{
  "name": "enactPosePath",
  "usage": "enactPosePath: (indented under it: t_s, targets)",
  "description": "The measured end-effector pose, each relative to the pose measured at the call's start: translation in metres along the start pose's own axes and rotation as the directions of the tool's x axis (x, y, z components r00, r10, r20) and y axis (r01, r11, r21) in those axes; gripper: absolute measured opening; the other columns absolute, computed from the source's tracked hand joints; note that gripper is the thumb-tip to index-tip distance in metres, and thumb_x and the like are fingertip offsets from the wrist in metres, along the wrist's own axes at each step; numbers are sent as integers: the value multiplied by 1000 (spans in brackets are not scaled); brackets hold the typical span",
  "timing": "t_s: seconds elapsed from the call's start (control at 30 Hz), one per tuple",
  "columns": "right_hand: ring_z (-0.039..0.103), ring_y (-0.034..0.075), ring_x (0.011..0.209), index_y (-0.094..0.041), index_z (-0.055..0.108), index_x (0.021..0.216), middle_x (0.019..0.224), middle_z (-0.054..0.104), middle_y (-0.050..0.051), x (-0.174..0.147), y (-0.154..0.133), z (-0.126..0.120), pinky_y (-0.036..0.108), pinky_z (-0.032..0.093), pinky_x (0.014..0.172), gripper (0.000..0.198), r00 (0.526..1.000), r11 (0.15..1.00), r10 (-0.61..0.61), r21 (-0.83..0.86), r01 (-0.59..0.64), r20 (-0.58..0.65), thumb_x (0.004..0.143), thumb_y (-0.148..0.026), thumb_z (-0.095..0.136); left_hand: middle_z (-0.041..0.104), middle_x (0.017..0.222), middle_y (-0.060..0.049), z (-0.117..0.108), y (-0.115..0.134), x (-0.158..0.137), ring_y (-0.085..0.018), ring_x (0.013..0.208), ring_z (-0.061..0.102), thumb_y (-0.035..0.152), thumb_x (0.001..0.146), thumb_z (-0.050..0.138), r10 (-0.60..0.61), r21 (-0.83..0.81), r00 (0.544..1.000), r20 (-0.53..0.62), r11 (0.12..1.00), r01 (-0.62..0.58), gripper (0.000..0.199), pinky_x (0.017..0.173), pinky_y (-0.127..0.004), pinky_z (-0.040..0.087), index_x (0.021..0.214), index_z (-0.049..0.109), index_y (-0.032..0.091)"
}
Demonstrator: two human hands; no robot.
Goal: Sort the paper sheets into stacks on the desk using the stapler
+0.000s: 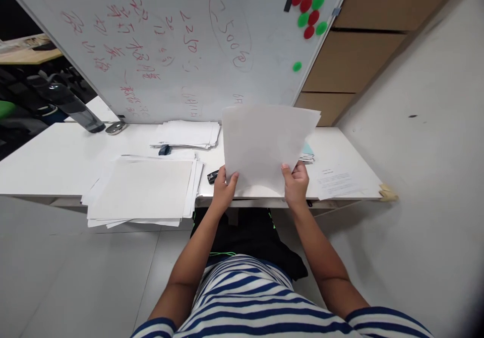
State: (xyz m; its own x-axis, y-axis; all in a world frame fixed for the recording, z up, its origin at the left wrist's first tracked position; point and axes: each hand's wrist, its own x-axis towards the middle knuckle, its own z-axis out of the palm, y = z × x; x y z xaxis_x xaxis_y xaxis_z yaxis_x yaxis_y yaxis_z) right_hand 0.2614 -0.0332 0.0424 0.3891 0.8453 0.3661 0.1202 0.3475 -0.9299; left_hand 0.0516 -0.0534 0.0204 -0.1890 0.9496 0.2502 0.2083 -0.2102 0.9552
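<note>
Both of my hands hold up white paper [264,144] above the desk's front edge. My left hand [225,189] grips its lower left side, thumb on the face toward me. At the lower right edge, my right hand [297,183] pinches it the same way. Whether it is one sheet or a few, I cannot tell. Partly hidden behind my left hand lies a black object, maybe a stapler [213,177]. A large loose stack of paper [141,189] is left of my hands and overhangs the desk's front edge. Right of my hands lies a printed sheet [340,183].
On the white desk [49,161] are a second paper stack [185,134], a small dark object [165,150], a computer mouse [116,128] and a clear bottle [81,109]. A whiteboard [151,86] with red writing and round magnets stands behind. A wall [427,126] bounds the right.
</note>
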Motion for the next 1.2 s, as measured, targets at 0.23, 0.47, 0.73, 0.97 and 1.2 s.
enactPosePath:
  t_s: [0.23, 0.47, 0.73, 0.97, 1.2]
  targets:
    - [55, 26, 125, -16, 36, 140, 134, 55, 20, -29, 9, -8, 49, 43, 106, 59, 998, 957, -34, -290, 17, -55, 91, -43, 51, 70, 109, -6, 4, -2, -9, -20, 102, 66, 44, 86, 63, -120, -162, 992, -49, 981, 110, 33, 89, -34, 52, 110, 61, 22]
    - [31, 23, 147, -34, 8, 152, 163, 19, 11, -118, 26, -31, 52, 37, 114, 73, 971, 957, 222, -172, -234, -87, 93, -46, 49, 67, 123, -9, 33, 6, -35, -21, 105, 68, 40, 81, 71, -444, -631, 895, 38, 684, 366, 43, 95, -41, 53, 117, 54, 23]
    - [59, 26, 124, -14, 56, 132, 137, 60, 11, -123, 29, -43, 42, 45, 111, 64, 802, 840, 541, 201, -503, -254, 79, -46, 71, 65, 117, -10, 70, 1, -66, -19, 100, 63, 41, 93, 52, -196, -174, 925, 325, 949, 262, 33, 88, -37, 52, 119, 55, 20]
    - [64, 26, 118, -14, 68, 115, 123, 70, 8, -87, 52, -120, 31, 56, 99, 61, 751, 787, 617, 175, -592, -234, 61, -35, 86, 46, 144, -20, 5, -7, -10, -38, 138, 36, 32, 90, 57, 116, 726, 993, 27, 681, -100, 61, 111, -58, 28, 144, 36, 15]
    - [75, 26, 80, -18, 73, 100, 98, 78, 8, -72, 37, -169, 30, 64, 66, 46, 616, 612, 788, 104, -784, 2, 60, -33, 88, 62, 116, -13, -38, -43, 13, -31, 107, 54, 39, 93, 51, 53, 834, 984, 168, 525, -171, 36, 94, -46, 44, 122, 56, 18]
